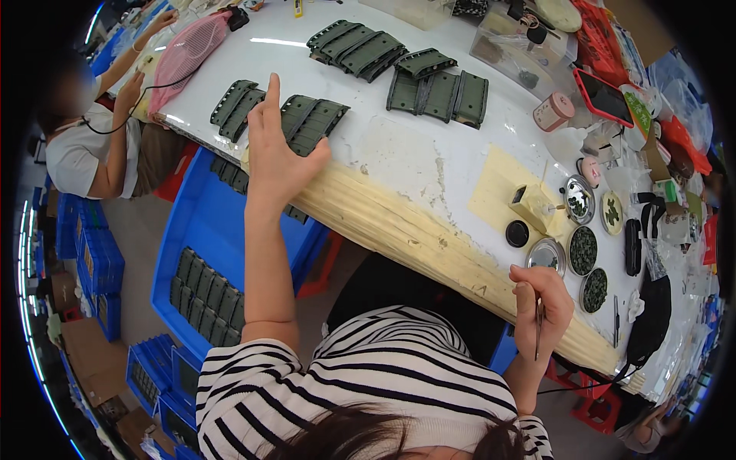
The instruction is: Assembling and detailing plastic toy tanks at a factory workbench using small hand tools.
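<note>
Showing white on the table (368, 107) and pale yellow along its near edge (399, 225). Displaying dark green, banded darker, on the pieces (314, 123) atop the table. Showing blue on the tray (182, 222) below the table's left. Sporting black stripes over white on the shirt (414, 349) before the table. Bringing pink to the net (186, 55) at the table's left; red and black to the phone (604, 98), dark green to the chips (583, 250) on the table's right.

No text can be read. Toward two o'clock on the table (399, 153), the pink tin (553, 113) bears pale markings, and the green packet (637, 112) bears print, both too small to make out.
</note>
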